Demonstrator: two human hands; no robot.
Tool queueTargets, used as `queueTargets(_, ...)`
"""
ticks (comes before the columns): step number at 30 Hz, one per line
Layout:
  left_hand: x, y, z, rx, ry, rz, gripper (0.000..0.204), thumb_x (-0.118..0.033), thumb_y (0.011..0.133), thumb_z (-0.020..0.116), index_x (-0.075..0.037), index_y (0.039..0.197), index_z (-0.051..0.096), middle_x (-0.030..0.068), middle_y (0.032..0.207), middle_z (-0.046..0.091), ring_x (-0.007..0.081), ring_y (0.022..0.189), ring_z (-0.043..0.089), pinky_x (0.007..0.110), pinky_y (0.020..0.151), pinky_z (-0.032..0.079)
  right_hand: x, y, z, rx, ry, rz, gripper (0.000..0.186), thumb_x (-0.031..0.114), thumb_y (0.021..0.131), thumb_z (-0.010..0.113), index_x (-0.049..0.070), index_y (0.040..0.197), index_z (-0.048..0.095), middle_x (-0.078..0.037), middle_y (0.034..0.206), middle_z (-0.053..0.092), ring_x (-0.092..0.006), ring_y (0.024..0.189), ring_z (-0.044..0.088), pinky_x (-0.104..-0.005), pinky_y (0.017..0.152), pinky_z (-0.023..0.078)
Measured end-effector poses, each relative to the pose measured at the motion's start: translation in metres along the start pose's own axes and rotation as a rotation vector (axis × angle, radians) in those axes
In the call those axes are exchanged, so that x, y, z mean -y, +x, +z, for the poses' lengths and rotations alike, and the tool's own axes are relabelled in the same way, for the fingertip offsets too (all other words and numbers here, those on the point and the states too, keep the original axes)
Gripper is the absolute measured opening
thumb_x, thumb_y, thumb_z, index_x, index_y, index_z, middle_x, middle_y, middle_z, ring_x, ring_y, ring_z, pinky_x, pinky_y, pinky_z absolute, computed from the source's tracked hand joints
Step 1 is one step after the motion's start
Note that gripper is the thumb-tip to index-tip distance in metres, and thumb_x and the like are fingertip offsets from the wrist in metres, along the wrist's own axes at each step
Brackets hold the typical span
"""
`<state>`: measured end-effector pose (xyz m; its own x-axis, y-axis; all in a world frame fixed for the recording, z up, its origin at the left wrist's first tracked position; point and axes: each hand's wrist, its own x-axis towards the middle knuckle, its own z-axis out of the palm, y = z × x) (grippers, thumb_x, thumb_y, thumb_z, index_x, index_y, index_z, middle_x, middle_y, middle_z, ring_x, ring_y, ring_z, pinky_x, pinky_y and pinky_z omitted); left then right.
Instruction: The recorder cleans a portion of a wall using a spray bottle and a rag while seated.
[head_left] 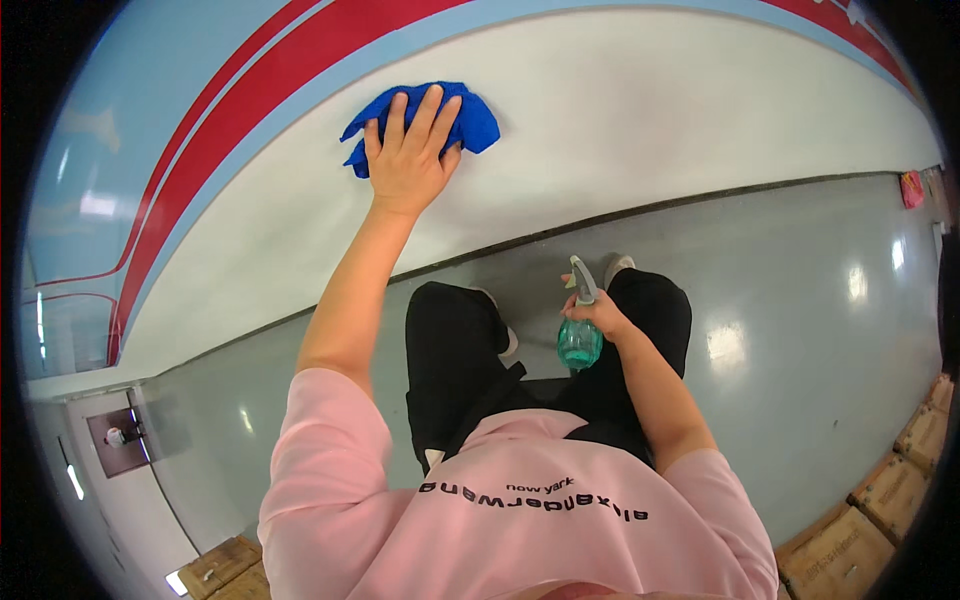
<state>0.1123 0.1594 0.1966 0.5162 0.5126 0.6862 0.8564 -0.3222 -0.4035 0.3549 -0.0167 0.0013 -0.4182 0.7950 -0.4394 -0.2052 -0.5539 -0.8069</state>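
My left hand [408,165] lies flat on a blue cloth [478,122], fingers spread, pressing it against the white lower part of the wall [610,120]. The cloth is crumpled and sticks out on both sides of the hand. Lower down and to the right, my right hand [603,314] is closed around the neck of a spray bottle [579,345]. Its body is see-through green, and its grey-white trigger head [582,280] points up. The bottle is held in front of my knees, apart from the wall.
A red stripe [240,105] and light blue paint run above the white band. Grey glossy floor [790,300] meets the wall at a dark line. Cardboard boxes [838,556] stand at the lower right, more boxes [222,568] at the lower left. A distant person [118,437] shows at a doorway.
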Motion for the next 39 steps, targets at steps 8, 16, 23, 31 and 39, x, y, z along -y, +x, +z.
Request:
queueTargets(8, -0.018, -0.096, 0.049, 0.508, -0.033, 0.391, 0.058, -0.011, 0.074, 0.049, -0.025, 0.128, 0.036, -0.0086, 0.136, 0.03, 0.0113, 0.104, 0.045, 0.036, 0.076, 0.041, -0.001, -0.003, -0.002, -0.029, -0.02, 0.004, 0.064, 0.003, 0.063, 0.061, 0.005, 0.124, 0.039, -0.005, 0.078, 0.056, -0.0152, 0.075, 0.054, -0.029, 0.073, 0.041)
queueTargets(16, -0.028, -0.122, 0.094, 0.928, -0.227, 0.535, 0.061, -0.003, 0.076, 0.042, -0.012, 0.134, 0.024, -0.0033, 0.136, 0.03, 0.0102, 0.101, 0.047, 0.026, 0.088, 0.033, 0.0, -0.002, -0.001, 0.003, 0.007, 0.022, 0.064, 0.003, 0.063, 0.062, 0.007, 0.123, 0.039, -0.005, 0.078, 0.056, -0.0152, 0.076, 0.054, -0.0298, 0.075, 0.04)
queueTargets(23, -0.069, -0.029, 0.069, 0.275, -0.087, 0.55, 0.057, -0.007, 0.072, 0.045, -0.014, 0.128, 0.036, -0.0063, 0.135, 0.031, 0.0063, 0.113, 0.04, 0.024, 0.078, 0.033, 0.002, -0.001, -0.006, 0.034, -0.003, 0.011, 0.064, 0.003, 0.063, 0.062, 0.009, 0.123, 0.04, -0.005, 0.076, 0.056, -0.0149, 0.075, 0.053, -0.0298, 0.075, 0.04)
queueTargets(31, -0.106, -0.123, 0.186, 0.678, -0.676, 0.53, 0.069, 0.01, 0.069, 0.041, -0.014, 0.132, 0.029, -0.0005, 0.132, 0.035, 0.0117, 0.093, 0.047, 0.025, 0.073, 0.036, 0.013, -0.004, -0.003, 0.039, 0.096, 0.016, 0.066, 0.002, 0.063, 0.062, 0.011, 0.124, 0.039, -0.003, 0.077, 0.056, -0.012, 0.074, 0.052, -0.0269, 0.072, 0.041)
queueTargets(39, -0.12, -0.212, 0.266, 0.682, -0.241, 0.763, 0.056, -0.015, 0.079, 0.041, -0.013, 0.133, 0.025, -0.0058, 0.139, 0.018, 0.0132, 0.129, 0.012, 0.039, 0.105, 0.008, 0.016, -0.008, 0.005, -0.018, 0.24, 0.098, 0.066, 0.003, 0.062, 0.062, 0.011, 0.124, 0.039, -0.002, 0.076, 0.055, -0.0116, 0.073, 0.052, -0.026, 0.071, 0.041)
